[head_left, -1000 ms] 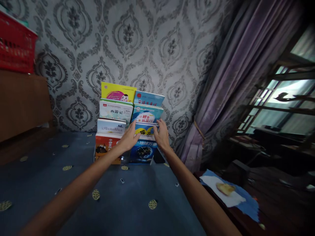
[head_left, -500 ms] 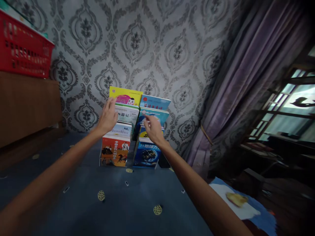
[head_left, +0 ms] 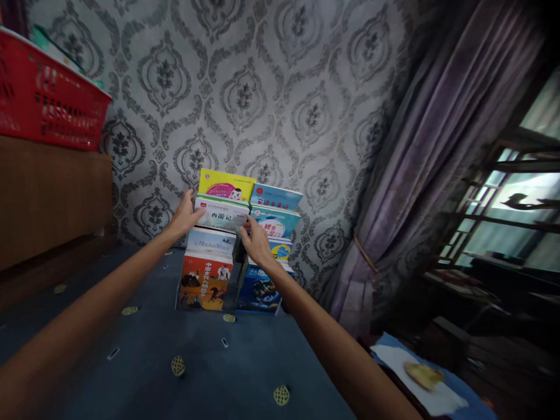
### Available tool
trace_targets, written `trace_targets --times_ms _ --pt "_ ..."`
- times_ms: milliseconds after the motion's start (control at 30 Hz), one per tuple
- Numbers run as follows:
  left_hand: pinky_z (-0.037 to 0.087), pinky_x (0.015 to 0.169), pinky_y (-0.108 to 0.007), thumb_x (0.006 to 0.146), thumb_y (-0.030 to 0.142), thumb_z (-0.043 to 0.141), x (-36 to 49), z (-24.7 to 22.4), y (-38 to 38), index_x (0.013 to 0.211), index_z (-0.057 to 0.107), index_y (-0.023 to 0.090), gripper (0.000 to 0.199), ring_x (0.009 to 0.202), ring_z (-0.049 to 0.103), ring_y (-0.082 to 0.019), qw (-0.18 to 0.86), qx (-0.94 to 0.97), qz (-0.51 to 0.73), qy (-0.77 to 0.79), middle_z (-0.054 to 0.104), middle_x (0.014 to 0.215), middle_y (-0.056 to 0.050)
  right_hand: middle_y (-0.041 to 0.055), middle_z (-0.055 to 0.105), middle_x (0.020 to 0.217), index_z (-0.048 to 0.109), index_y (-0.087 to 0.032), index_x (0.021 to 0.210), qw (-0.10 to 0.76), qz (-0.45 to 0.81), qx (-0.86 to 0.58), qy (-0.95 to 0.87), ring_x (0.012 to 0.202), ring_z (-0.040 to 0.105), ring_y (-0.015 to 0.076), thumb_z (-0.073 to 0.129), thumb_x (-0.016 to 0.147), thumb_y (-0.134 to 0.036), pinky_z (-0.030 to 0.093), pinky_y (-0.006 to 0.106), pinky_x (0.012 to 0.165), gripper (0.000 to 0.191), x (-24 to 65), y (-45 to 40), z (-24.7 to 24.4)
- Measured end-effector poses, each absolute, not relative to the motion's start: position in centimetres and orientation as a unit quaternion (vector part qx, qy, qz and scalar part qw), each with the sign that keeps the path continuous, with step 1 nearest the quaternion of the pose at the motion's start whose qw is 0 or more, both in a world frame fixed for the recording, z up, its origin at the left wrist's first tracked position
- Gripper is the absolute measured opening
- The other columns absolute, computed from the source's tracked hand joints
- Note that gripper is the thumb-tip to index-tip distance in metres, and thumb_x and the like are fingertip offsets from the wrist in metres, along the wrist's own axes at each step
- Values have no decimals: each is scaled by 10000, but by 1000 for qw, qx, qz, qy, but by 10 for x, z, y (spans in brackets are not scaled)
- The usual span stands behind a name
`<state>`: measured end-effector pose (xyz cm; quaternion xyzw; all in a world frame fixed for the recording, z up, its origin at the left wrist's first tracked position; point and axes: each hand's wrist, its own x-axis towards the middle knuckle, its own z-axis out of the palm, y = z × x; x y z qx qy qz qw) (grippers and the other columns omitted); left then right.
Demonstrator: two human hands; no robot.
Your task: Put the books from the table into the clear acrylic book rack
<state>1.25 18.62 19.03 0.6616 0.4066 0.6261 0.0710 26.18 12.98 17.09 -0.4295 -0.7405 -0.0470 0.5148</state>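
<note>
Two columns of upright children's books stand in a stepped rack against the wall. My left hand (head_left: 186, 217) is at the left edge of a white book (head_left: 221, 217), its thumb on the front cover. My right hand (head_left: 257, 242) pinches the same book's right edge between thumb and fingers. Behind it rises a yellow book (head_left: 227, 182); in front are a pale blue book (head_left: 210, 240) and an orange book (head_left: 205, 281). The right column has a blue book (head_left: 276, 197), a light-blue book (head_left: 280, 223) partly behind my fingers, and a dark blue book (head_left: 258, 289).
The rack stands on a dark blue patterned cloth (head_left: 144, 373). At left, a red plastic basket (head_left: 65, 105) sits on a brown wooden cabinet (head_left: 52, 198). A purple curtain (head_left: 420, 157) hangs at right, near a white sheet (head_left: 433, 402) with a yellowish item on it.
My right hand has moved left from the right column to the white book's right edge. My left hand has come down to that book's left edge. The view has shifted slightly.
</note>
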Motion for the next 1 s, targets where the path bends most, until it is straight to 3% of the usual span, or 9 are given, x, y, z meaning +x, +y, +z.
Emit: trace_targets --times_ms 200,400,567,733,867,1000 --pt "481 1037 -489 728 327 721 13 204 193 1426 399 143 790 1129 623 -301 102 664 620 405 622 1288 -169 103 725 1066 603 -200 1295 515 -23 -425 -744 918 689 253 551 885 -338 558 426 874 436 276 120 172" --pt "439 1088 -481 786 317 682 17 200 189 1449 370 96 765 1254 575 -320 84 636 649 408 551 1380 -236 116 716 1103 601 -207 1314 498 -36 -399 -769 965 679 253 523 913 -360 563 422 873 437 290 97 153" --pt "417 1119 -472 805 301 696 21 228 188 1438 398 147 716 1342 510 -315 36 625 681 379 518 1433 -211 133 716 1084 624 -174 1271 484 -94 -393 -776 959 671 259 482 917 -293 560 429 879 399 299 92 165" --pt "524 1000 -429 773 256 736 31 263 198 1354 456 157 652 1116 661 -258 200 606 698 325 660 1243 -142 139 686 1182 632 -170 1234 482 -214 -416 -741 1111 605 290 457 910 -204 472 470 1027 370 303 113 226" --pt "599 809 -364 674 239 819 27 273 209 1111 603 138 498 863 721 -221 373 609 652 255 737 1026 -89 164 650 1259 591 -141 1286 422 -267 -463 -733 1185 561 310 397 927 -151 436 470 1056 408 291 138 271" --pt "609 745 -345 595 216 885 15 270 220 1043 669 138 504 806 735 -233 450 602 620 226 770 930 -76 195 614 1321 552 -113 1337 382 -286 -493 -727 1239 541 332 416 938 -173 418 481 1074 427 277 166 293"
